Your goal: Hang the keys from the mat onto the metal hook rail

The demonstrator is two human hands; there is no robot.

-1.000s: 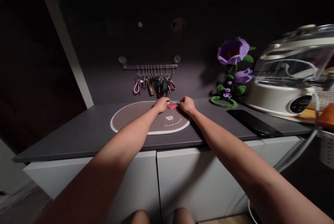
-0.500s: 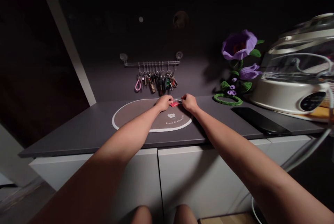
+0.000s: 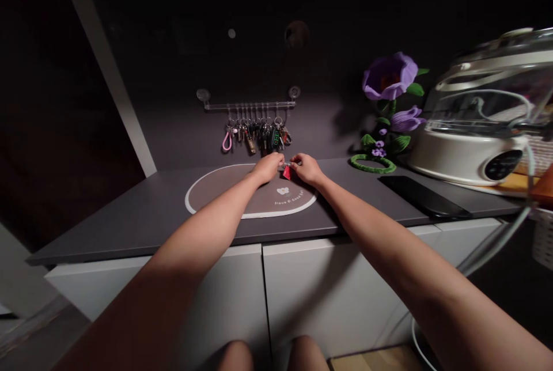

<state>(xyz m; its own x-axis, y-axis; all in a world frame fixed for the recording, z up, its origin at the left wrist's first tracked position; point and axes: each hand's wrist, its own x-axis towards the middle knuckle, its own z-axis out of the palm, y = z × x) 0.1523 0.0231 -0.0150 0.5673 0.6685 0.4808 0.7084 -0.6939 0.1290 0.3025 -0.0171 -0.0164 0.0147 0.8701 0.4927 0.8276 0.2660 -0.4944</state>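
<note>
Pinching: my left hand [image 3: 268, 167] and right hand [image 3: 307, 169] are curling in on a small metal piece [image 3: 286, 165], fingers closed, not spread, with the hands almost meeting.

Tag: a red tag [image 3: 286, 173] is hanging tilted just below the metal piece, between my hands and over the oval placemat [image 3: 224, 196].

Hidden: my knuckles are covering the fingertips, so I can't tell which fingers are carrying the grip. The metal piece is too small to identify. The lettering on the placemat is too small to read cleanly.

Change: the gap between my hands is nearly closing, where half a second ago it was wider. The tag is tilting more steeply than it was then.

Behind: an acrylic rail [image 3: 248, 105] is hanging on the dark wall above my hands, carrying a row of keys [image 3: 259, 136] and a pink loop strap [image 3: 227, 142].

Right: a purple fabric flower [image 3: 390, 77] is standing beside a green ring [image 3: 372, 164], a black phone [image 3: 423, 196] is lying on the dark countertop [image 3: 129, 227], and a white cooker with a glass lid [image 3: 470, 129] is running off the frame edge.

Below: my forearms are covering part of the countertop, and white cabinet doors [image 3: 328, 296] are filling the space above my knees [image 3: 235, 358].
</note>
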